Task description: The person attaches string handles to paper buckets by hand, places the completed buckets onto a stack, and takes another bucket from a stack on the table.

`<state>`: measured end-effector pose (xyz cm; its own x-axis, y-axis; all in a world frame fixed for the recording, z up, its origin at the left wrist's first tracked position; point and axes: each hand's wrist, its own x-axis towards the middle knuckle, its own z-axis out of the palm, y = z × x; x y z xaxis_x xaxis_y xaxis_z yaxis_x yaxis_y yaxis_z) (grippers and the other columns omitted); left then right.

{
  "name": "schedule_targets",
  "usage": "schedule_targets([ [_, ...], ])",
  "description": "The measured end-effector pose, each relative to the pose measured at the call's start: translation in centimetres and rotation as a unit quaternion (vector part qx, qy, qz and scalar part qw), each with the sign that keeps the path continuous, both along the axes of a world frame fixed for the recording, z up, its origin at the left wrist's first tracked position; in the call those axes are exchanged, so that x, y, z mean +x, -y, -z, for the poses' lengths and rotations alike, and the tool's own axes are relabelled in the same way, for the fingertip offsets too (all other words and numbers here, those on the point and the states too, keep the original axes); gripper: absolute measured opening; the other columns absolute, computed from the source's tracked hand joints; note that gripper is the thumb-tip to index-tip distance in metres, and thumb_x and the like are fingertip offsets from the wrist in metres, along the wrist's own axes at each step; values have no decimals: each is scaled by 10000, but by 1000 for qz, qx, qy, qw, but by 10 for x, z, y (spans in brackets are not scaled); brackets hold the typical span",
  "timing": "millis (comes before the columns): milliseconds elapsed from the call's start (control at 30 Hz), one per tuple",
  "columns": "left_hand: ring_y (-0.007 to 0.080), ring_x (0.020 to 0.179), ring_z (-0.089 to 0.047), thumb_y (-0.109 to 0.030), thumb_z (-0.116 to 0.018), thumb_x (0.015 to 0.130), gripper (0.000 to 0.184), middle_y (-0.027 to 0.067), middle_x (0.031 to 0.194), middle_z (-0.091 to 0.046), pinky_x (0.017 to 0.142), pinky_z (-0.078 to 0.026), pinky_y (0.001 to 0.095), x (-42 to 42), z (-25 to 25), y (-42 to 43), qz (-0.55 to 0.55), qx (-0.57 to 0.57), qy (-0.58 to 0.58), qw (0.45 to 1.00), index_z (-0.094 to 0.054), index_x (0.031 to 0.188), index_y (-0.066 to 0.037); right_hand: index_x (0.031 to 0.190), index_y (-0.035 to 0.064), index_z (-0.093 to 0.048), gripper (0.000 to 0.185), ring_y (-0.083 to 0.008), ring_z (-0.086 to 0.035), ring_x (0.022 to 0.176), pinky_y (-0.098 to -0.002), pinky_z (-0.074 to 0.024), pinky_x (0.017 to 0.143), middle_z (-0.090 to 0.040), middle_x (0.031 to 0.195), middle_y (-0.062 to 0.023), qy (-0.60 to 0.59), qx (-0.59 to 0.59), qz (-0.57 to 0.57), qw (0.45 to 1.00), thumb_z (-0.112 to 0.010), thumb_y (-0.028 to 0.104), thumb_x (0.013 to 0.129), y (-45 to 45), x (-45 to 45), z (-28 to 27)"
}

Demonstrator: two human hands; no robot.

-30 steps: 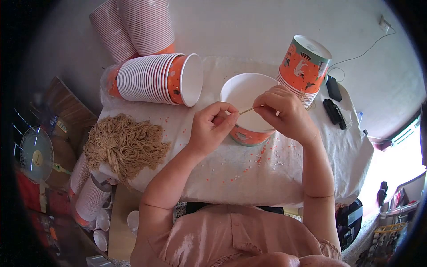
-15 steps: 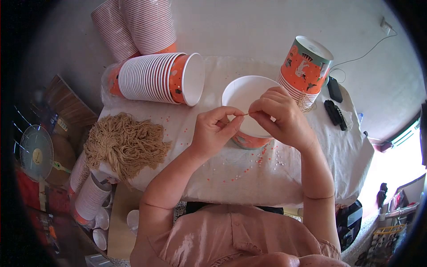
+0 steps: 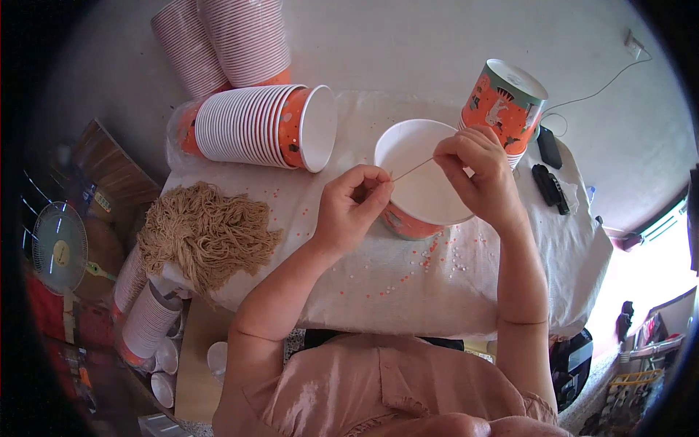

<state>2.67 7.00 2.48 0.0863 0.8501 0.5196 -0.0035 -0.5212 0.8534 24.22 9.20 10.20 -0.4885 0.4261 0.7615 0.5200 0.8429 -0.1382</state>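
A thin tan string [image 3: 413,170] stretches between my two hands above a white-lined paper bucket [image 3: 409,131]. My left hand [image 3: 353,204] pinches one end between thumb and fingertips, just left of the bucket's rim. Over the bucket's right side, my right hand [image 3: 480,171] grips the string's other end, held a little higher. The bucket stands upright on the cloth, its orange printed outside showing low at the front. A heap of tan strings [image 3: 207,233] lies on the table to the left of my left hand.
A stack of nested buckets [image 3: 244,127] lies on its side at the back left. Upside-down buckets [image 3: 502,105] stand at the right, near a black phone [image 3: 548,147] and a black object [image 3: 550,189]. Small orange and white dots [image 3: 429,255] are scattered on the cloth [image 3: 364,298].
My hands have drawn apart, the right one moving up and right, so more string shows between them. The bucket has shifted slightly to the right.
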Motion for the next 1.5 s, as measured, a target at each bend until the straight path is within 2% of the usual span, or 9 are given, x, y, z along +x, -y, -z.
schedule_targets([
  [333,19,771,-559,-82,-621,939,92,-30,865,-611,684,-461,183,-2,5,-5,38,-36,37,998,-606,989,-7,850,46,-606,72,-264,-616,692,-369,-477,641,-620,764,-86,-42,-48,26,998,-662,36,806,11,-6,1],
  [500,19,797,-558,-83,-607,949,97,-25,879,-607,686,-462,181,-1,5,-4,49,-54,58,996,-592,1010,-10,927,43,-628,128,-228,-632,595,-322,-489,527,-626,715,-99,-110,-177,-20,978,-669,46,806,25,-11,0],
  [600,18,788,-557,-83,-600,953,99,-24,873,-610,684,-463,182,0,6,-3,67,-47,61,995,-587,1017,-8,956,57,-637,165,-229,-622,569,-328,-488,535,-616,667,-83,-26,-203,5,979,-686,78,799,38,-12,-9],
  [633,18,788,-557,-83,-600,953,99,-24,873,-610,684,-463,182,0,6,-3,67,-46,61,995,-587,1017,-8,964,44,-637,163,-82,-532,528,-260,-399,493,-561,615,-15,-13,-189,-13,982,-664,-8,812,42,-14,-8],
  [767,31,774,-581,-79,-599,952,97,-19,862,-615,686,-476,189,1,5,-2,66,-33,65,995,-584,1017,-8,969,51,-641,187,-171,-567,540,-305,-433,511,-586,653,-49,40,-172,-49,983,-700,51,791,48,-22,-2],
  [833,37,770,-589,-76,-599,951,95,-17,855,-617,687,-480,191,0,4,-3,66,-31,63,995,-583,1017,-9,940,66,-612,206,-285,-650,721,-410,-502,626,-621,775,-92,139,-156,-64,976,-700,131,766,48,-23,2],
  [1033,41,749,-593,-62,-613,932,69,-5,839,-621,652,-481,201,-2,10,-10,55,-27,62,996,-583,979,-21,896,58,-566,207,-297,-647,755,-414,-511,646,-621,798,-94,163,-110,5,981,-693,176,784,42,-22,5],
  [1200,57,662,-570,-29,-674,847,109,11,825,-598,570,-453,208,-10,10,-13,4,117,-153,981,-599,925,-39,926,80,-607,155,-287,-650,681,-409,-502,596,-634,713,-83,155,-110,62,980,-672,177,826,32,-18,11],
  [1500,131,652,-610,-1,-687,765,169,50,881,-631,542,-488,258,-8,1,-13,-35,247,-255,934,-613,905,-59,921,92,-636,119,-297,-667,672,-410,-516,582,-660,704,-111,179,-130,92,971,-644,186,849,31,-19,18],
])
